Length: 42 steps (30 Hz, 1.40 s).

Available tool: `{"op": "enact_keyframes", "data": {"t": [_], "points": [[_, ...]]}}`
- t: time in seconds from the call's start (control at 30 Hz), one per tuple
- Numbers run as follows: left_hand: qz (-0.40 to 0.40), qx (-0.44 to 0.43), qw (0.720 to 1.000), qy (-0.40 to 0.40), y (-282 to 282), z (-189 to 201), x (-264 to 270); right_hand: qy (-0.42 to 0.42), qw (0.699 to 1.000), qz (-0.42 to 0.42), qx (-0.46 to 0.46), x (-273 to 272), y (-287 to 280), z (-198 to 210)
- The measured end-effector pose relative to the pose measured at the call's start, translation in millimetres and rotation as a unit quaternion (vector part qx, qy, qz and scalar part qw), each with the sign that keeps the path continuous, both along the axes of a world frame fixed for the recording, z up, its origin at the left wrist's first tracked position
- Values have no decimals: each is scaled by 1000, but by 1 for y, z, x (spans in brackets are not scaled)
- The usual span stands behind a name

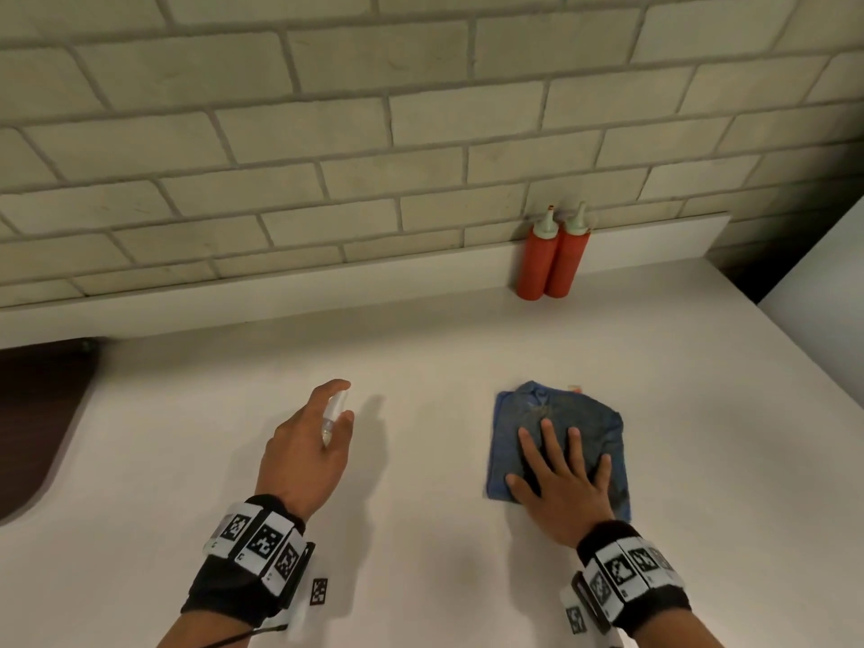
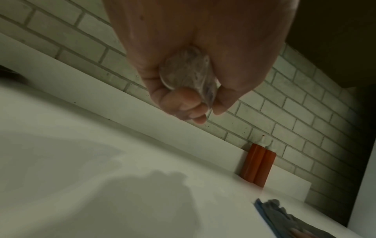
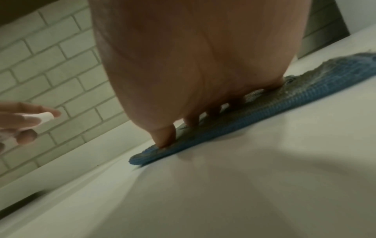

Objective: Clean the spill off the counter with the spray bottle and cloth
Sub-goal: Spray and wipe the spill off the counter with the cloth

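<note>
White counter (image 1: 421,348) runs along a pale brick wall (image 1: 327,133), with a low white ledge at its foot. Over the counter's near left part, the left hand (image 1: 304,456) hovers with its fingers curled round a small clear spray bottle (image 1: 333,416); the forefinger arches over the top of the bottle, and the left wrist view shows the bottle's round clear base (image 2: 188,72) wedged between palm and curled fingers (image 2: 189,104). To the right of it, well apart, the right hand (image 1: 558,479) lies flat, fingers straight and spread, pressing down on a folded blue cloth (image 1: 561,413) that lies on the counter. In the right wrist view the fingertips (image 3: 164,138) sit on the cloth's (image 3: 264,106) near-left edge. A small reddish mark peeks out at the cloth's far right corner; I cannot tell what it is. Far beyond the cloth, two red squeeze bottles (image 1: 551,259) stand upright, touching each other, against the ledge. A dark brown surface (image 1: 37,423) shows at the left edge.
</note>
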<state>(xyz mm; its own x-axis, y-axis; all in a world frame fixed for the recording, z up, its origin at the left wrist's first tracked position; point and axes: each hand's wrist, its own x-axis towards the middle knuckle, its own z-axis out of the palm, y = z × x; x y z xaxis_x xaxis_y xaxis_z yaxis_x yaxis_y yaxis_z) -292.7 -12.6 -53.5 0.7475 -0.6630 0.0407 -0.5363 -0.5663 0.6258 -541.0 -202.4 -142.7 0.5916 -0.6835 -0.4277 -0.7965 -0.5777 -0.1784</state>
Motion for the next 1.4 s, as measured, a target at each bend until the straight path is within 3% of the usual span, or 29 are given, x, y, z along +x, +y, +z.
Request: {"op": "enact_keyframes", "data": {"t": [0.13, 0.3, 0.4, 0.57, 0.9, 1.0, 1.07, 1.2, 1.4], "points": [[-14, -10, 1000, 2, 7, 0, 2, 4, 1000, 19, 10, 40, 17, 4], [-24, -21, 999, 15, 31, -1, 16, -8, 998, 67, -6, 68, 78, 0], [-37, -24, 999, 27, 51, -4, 25, -1, 995, 95, -35, 69, 120, 4], [-58, -26, 997, 43, 86, -10, 42, 21, 996, 64, -57, 48, 177, -11], [-112, -24, 991, 67, 145, -20, 71, -61, 995, -73, -37, 31, 194, 1], [-131, -35, 988, 71, 153, -19, 71, -147, 964, -195, -109, 24, 187, 6], [-144, -40, 986, 71, 155, -19, 69, -139, 945, -269, -124, 21, 182, 10], [-158, -47, 984, 67, 159, -19, 61, -78, 930, -346, -98, 23, 174, 15], [-154, -55, 983, 83, 169, -17, 48, -142, 881, -452, 15, 27, 151, 20]]}}
